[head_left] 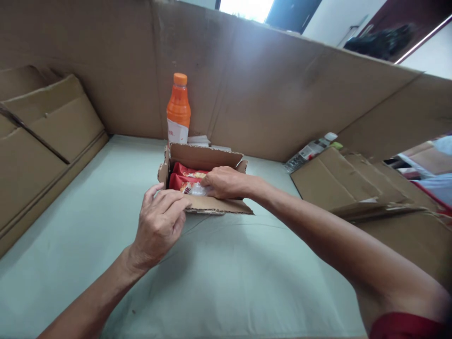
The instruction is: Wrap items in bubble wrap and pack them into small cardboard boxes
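Note:
A small open cardboard box (pixel 206 154) stands on the pale green cloth, its flaps folded outward. Inside lie red snack packets (pixel 177 181) with yellow and white print. My left hand (pixel 160 219) is at the box's near left corner, its fingers bent over the near flap and the thumb on the outside. My right hand (pixel 224 182) reaches into the box from the right. Its fingers are closed on a clear, bumpy plastic wrapper (pixel 199 189) lying against the packets. The fingertips of this hand are partly hidden.
An orange drink bottle (pixel 178 110) stands upright just behind the box, with white flat pieces beside it. Cardboard walls surround the pale cloth (pixel 226 273). A clear bottle (pixel 310 151) leans at the right, behind folded cardboard (pixel 335 181). More cardboard (pixel 60 122) is at the left.

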### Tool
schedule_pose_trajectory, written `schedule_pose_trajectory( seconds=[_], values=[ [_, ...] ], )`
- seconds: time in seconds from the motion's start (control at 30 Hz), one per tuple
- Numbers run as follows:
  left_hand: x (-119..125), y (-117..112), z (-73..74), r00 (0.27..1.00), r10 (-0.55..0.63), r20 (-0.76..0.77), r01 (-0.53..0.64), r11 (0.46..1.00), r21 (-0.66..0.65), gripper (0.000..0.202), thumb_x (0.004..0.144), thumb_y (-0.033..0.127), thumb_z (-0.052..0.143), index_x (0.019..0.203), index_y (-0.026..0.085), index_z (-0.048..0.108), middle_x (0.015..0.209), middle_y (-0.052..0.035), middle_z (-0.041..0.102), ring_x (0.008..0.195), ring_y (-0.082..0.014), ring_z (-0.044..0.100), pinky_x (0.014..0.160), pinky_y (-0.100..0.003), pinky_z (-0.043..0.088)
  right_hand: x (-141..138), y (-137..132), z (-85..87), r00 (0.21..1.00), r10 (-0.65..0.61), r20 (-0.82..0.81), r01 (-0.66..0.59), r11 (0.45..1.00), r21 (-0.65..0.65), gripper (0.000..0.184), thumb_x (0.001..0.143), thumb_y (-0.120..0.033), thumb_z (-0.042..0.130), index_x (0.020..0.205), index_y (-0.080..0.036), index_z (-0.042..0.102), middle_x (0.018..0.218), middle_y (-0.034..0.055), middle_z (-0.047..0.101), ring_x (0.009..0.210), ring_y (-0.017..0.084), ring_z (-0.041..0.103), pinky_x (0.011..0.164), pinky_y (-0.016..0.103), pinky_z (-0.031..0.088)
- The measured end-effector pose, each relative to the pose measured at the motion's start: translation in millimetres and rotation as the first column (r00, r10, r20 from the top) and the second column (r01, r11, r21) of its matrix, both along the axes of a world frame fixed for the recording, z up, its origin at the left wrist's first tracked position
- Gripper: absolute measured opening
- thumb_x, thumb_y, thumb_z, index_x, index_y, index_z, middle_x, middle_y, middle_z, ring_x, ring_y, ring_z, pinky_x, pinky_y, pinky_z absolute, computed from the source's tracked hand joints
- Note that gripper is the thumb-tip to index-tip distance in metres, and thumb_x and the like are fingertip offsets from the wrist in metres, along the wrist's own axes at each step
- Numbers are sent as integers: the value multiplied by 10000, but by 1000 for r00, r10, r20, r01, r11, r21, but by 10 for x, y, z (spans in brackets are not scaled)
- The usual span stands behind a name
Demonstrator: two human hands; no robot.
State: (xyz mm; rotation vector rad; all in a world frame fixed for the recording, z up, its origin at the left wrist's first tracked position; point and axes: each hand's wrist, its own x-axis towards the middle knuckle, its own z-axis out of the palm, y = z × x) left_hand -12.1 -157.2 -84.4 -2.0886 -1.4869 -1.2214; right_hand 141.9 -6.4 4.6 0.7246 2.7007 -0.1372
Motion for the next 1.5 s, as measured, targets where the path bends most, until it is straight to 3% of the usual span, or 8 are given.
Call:
schedule_pose_trajectory(
  seconds=[0.1, 0.23, 0.5, 0.77, 0.93, 1.07, 1.23, 1.5],
  values=[
    [-63, -29, 31, 991, 111, 69, -116, 991, 67, 406, 853, 84, 638, 1232, 219, 578, 1167, -107, 674, 1181, -291, 609, 1108, -574, 395, 315, -17, 69, 952, -12, -305, 39, 996, 80, 107, 864, -254, 665, 935, -220, 737, 968, 50, 768, 880, 217, 670, 743, 304, 418],
    [-268, -91, -100, 932, 182, 313, -177, 983, -45, 573, 861, 182, 666, 1402, 251, 494, 1347, -126, 582, 1298, -300, 543, 1126, -527, 419, 1100, -275, -11, 581, -221, -783, 459, 884, 92, 173, 925, -325, 593, 937, -207, 720, 958, 57, 760, 873, 210, 677, 783, 333, 485],
    [-343, 149, -579, 583, 151, 798, 301, 873, -385, 678, 805, 364, 708, 1421, 255, 447, 1464, -109, 510, 1342, -290, 509, 1075, -469, 482, 989, -555, -1101, 405, -611, -680, 524, 765, -375, 423, 799, -378, 647, 1165, -169, 613, 1082, 110, 721, 812, 218, 656, 703, 348, 540],
    [400, 259, -404, 474, 88, 876, 439, 839, -322, 649, 731, 315, 714, 1331, 195, 498, 1302, -114, 622, 1200, -266, 614, 1030, -407, 507, 1415, -891, -1069, 217, -591, -777, 711, 641, -289, 231, 889, -410, 550, 897, -188, 609, 794, 53, 673, 617, 192, 600, 593, 334, 507],
    [474, -493, -615, 509, 217, 833, 395, 801, -450, 534, 771, 429, 720, 1240, 222, 568, 1198, -79, 669, 1069, -228, 675, 913, -329, 554, 1946, -1858, -1366, 289, -455, -842, 653, 737, -175, 279, 942, -422, 596, 1090, -191, 648, 1007, 105, 718, 865, 255, 692, 721, 365, 581],
    [143, -825, -615, 636, 416, 650, 154, 757, -636, 628, 668, 607, 748, 1136, 206, 623, 979, -64, 700, 860, -230, 685, 638, -275, 549, 2073, -2011, -1534, 312, -479, -821, 509, 814, -282, 935, 827, -628, 708, 1560, -199, 317, 1539, 187, 454, 1385, 364, 486, 1119, 509, 449],
    [26, -762, -621, 682, 458, 570, 150, 675, -722, 599, 620, 675, 762, 992, 216, 661, 847, -41, 734, 721, -224, 694, 577, -283, 551, 2077, -1600, -1601, 342, -534, -773, 243, 845, -477, 1435, 602, -773, 789, 1633, -213, -38, 1694, 190, 90, 1554, 382, 155, 1253, 540, 212],
    [882, -267, -658, 569, 278, 774, 465, 667, -582, 671, 660, 580, 800, 1182, 205, 608, 1115, -86, 718, 904, -233, 724, 773, -331, 605, 2505, -1660, -1699, 34, -441, -897, 397, 830, -392, 1250, 663, -578, 863, 1622, -282, 119, 1648, 119, 263, 1494, 357, 318, 1210, 498, 326]
  ],
)
